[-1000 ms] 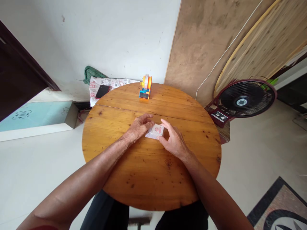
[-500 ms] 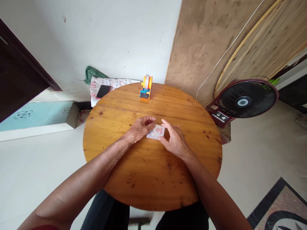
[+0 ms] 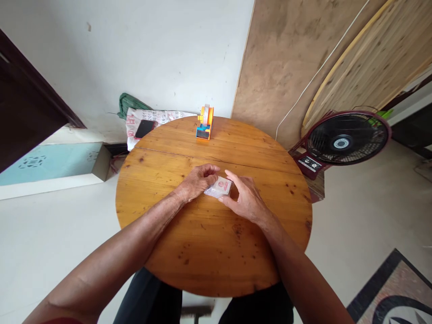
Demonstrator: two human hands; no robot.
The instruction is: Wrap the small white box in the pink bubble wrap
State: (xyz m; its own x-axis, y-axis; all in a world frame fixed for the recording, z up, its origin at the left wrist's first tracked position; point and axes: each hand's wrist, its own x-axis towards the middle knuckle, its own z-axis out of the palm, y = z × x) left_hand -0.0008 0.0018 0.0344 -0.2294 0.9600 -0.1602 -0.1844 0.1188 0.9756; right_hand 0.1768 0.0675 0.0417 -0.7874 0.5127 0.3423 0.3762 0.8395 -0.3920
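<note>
Between my hands, over the middle of the round wooden table (image 3: pixel 216 252), is a small white box in clear plastic wrap (image 3: pixel 221 186), with red print on its top. My left hand (image 3: pixel 199 182) grips its left side, thumb on the wrap and fingers curled behind. From the right, my right hand (image 3: pixel 245 195) takes hold of the box, its thumb on the near edge and its index finger reaching along the far side. Part of the box's left end is hidden by my left thumb.
An orange and blue tape dispenser (image 3: pixel 204 123) stands at the table's far edge. Behind it at left, a dark phone (image 3: pixel 144 129) lies on a printed white sack (image 3: pixel 133 119). To the right stands a dark red fan (image 3: pixel 342 143). A white wall and a wooden panel rise behind.
My right thumb has slid left along the near edge of the box. The box has tilted slightly and shifted a little left. My left hand has barely moved.
</note>
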